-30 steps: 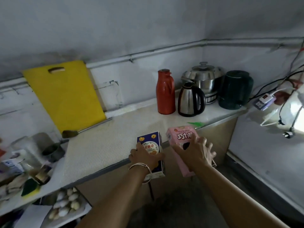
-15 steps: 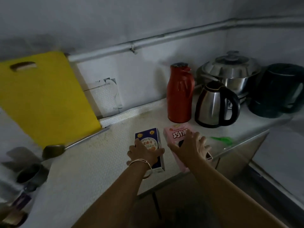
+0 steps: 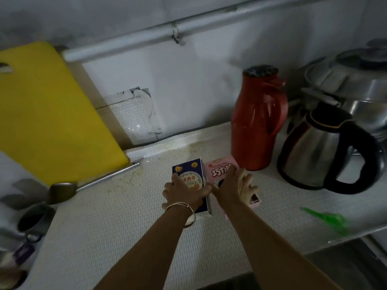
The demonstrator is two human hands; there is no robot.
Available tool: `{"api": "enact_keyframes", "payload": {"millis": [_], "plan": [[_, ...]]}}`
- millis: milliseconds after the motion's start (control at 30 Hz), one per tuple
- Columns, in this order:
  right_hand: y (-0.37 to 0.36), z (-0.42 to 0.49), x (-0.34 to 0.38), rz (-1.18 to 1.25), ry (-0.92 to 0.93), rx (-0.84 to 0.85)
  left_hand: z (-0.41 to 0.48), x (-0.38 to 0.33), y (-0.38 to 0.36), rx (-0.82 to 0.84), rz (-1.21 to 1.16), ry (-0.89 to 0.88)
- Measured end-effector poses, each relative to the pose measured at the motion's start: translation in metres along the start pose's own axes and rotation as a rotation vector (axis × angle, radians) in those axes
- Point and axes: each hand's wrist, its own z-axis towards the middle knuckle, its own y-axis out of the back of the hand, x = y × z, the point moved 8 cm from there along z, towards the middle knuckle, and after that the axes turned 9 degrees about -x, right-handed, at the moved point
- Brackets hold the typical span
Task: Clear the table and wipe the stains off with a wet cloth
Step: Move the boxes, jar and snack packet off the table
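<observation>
**Desk:** Where are the hands?

**Photographer:** Mid-table [image 3: 104, 237], side by side. The left hand [image 3: 184, 192] clasps the near end of the blue box [image 3: 189, 174]. The right hand [image 3: 234, 188], fingers splayed and bent, grips the pink box [image 3: 219, 167], which touches the blue box on its right.

**Desk:** Which way do the boxes run?

**Photographer:** Lengthwise, from the hands toward the far wall. The red flask [image 3: 258, 122] stands just beyond the pink box, nearer the right hand. Whether the boxes rest on the table, I cannot tell.
</observation>
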Motion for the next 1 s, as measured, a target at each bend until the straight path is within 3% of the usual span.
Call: {"api": "enact_keyframes", "payload": {"millis": [200, 733, 900, 1000], "plan": [[-0.031, 0.034, -0.004, 0.168, 0.044, 0.181, 0.020, -0.014, -0.025, -0.011, 0.011, 0.093], [-0.016, 0.068, -0.072, 0.395, 0.069, 0.232, 0.000, -0.072, -0.099, 0.041, 0.060, 0.117], [0.005, 0.055, -0.086, 0.519, 0.013, 0.174, -0.009, -0.099, -0.084, -0.048, 0.174, -0.135], [0.029, 0.044, -0.097, 0.607, -0.036, 0.071, -0.031, -0.133, -0.076, -0.103, 0.063, -0.367]]}}
